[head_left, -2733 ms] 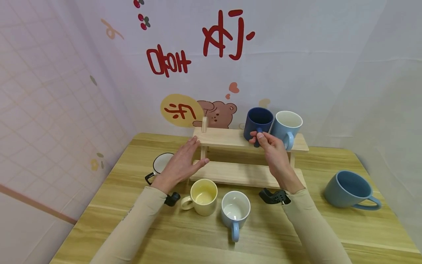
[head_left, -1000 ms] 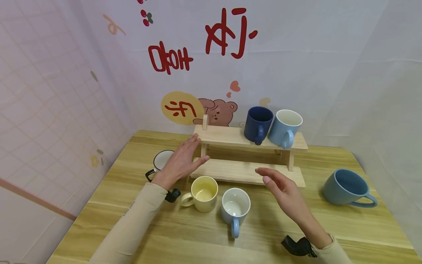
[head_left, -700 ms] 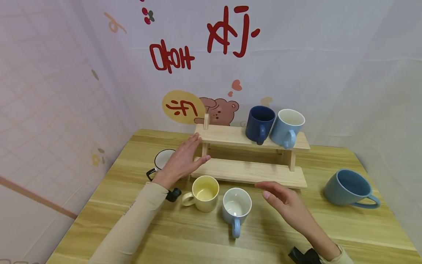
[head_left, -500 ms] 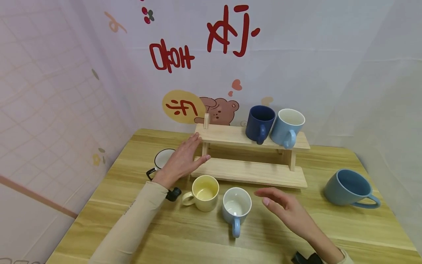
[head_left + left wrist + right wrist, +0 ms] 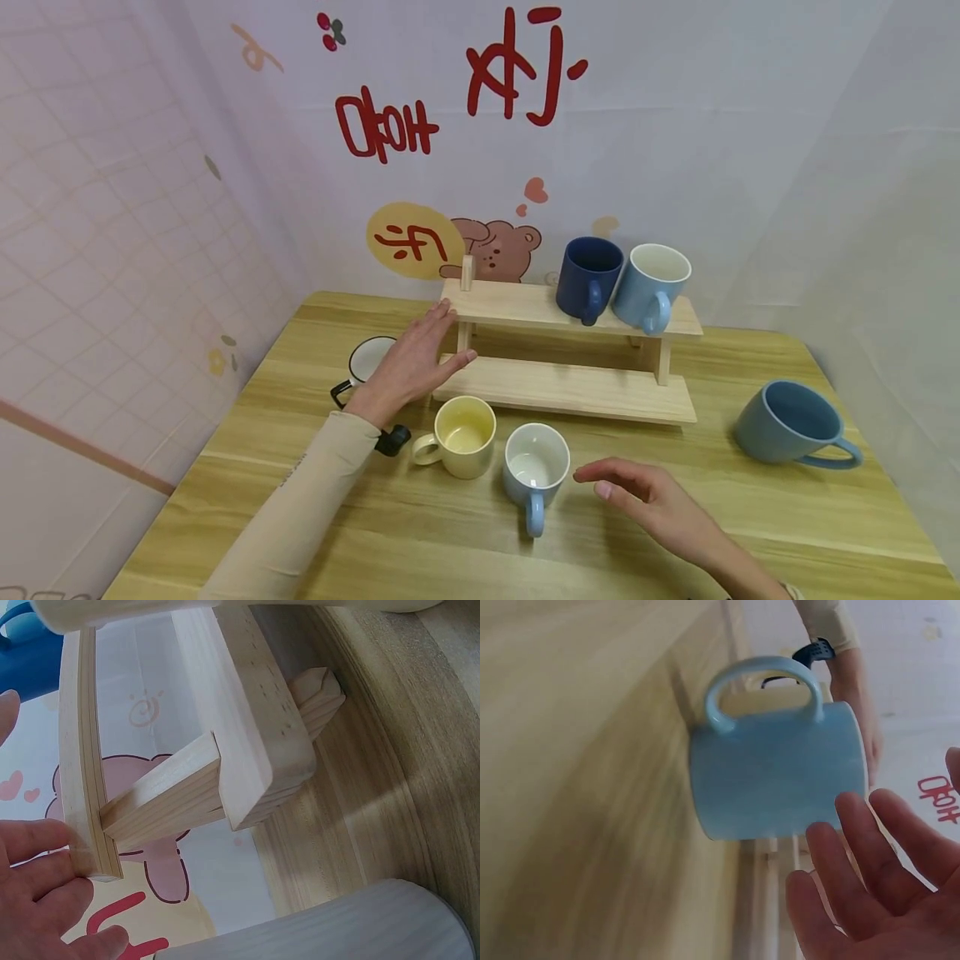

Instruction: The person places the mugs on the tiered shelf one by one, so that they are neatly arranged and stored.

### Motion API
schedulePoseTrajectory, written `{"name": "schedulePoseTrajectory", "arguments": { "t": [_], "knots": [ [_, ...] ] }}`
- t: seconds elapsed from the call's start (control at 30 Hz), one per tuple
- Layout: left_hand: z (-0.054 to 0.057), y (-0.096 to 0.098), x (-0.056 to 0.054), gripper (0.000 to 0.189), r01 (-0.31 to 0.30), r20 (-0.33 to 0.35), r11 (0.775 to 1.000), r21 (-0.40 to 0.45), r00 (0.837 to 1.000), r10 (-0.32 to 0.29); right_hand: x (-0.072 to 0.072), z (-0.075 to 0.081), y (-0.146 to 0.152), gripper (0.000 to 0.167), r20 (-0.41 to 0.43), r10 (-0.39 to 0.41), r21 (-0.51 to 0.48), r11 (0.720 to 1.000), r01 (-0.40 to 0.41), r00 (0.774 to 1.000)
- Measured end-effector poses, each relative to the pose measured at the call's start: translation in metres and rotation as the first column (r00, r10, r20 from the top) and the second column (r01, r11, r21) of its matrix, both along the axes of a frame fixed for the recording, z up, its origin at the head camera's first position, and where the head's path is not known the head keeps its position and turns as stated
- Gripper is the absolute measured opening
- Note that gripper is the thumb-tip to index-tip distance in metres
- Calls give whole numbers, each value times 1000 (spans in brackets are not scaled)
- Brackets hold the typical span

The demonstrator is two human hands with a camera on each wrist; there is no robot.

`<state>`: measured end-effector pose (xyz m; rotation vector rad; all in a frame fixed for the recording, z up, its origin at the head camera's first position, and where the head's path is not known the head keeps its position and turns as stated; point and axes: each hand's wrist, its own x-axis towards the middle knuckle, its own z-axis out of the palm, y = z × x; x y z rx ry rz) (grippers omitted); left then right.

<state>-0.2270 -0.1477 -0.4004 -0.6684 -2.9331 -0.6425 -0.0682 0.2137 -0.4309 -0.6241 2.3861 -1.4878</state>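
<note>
My left hand rests its fingertips against the left end of the two-tier wooden shelf, thumb spread out. In the left wrist view, the fingers touch the end of the upper board. Just right of a light blue mug with a white inside, my right hand hovers with loosely bent fingers, holding nothing. The right wrist view shows this mug close before the fingertips, its handle turned toward the person. A dark blue mug and another light blue mug stand on the upper board.
A yellow mug stands left of the light blue one on the wooden table. Partly behind the left hand is a white mug with a black rim. A wide teal mug stands at the right.
My right hand has let go of the dark blue mug's handle on the upper board and come down toward the light blue mug on the table. The left hand has stayed at the shelf.
</note>
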Motion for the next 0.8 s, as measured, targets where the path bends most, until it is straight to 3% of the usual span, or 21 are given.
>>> {"name": "schedulePoseTrajectory", "arguments": {
  "t": [0.2,0.8],
  "knots": [
    [0,0,-1,84,-1,1,1000,-4,1000,1,5,-2,-1,26,73,51,-43,998,-48,996],
    [1,0,-1,85,1,1,1000,0,1000,-1,7,-28,-18,29,136,189,-117,978,-174,972]
  ]
}}
